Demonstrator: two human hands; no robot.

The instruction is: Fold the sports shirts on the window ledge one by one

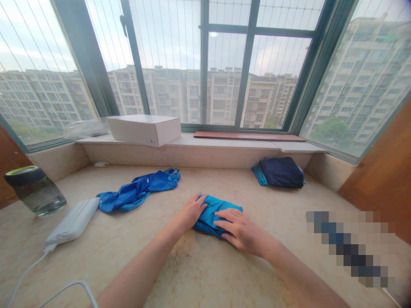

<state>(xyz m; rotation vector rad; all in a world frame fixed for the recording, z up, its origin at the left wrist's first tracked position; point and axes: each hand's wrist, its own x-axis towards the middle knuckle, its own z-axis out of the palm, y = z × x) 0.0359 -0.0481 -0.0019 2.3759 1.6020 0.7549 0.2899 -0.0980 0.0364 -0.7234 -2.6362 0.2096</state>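
A folded blue cloth garment (pixel 212 209) lies on the stone-patterned surface in front of me, packed into a small bundle. My left hand (pixel 192 210) rests on its left edge with the fingers stretched over the cloth. On the right side, my right hand (pixel 239 227) lies across the top, fingers spread and flat. Left of the bundle is a crumpled bright blue garment (pixel 141 190), loosely bunched. Farther back on the right sits a folded stack of dark navy and blue clothing (pixel 280 172). The underside of the bundle is hidden.
At the left stand a clear bottle (pixel 41 192) with a dark lid and a white power bank (pixel 73 220) with a cable (pixel 30 269). A white box (pixel 144 129) and a reddish board (pixel 248 136) lie on the window ledge. A pixelated dark object (pixel 349 248) is at right.
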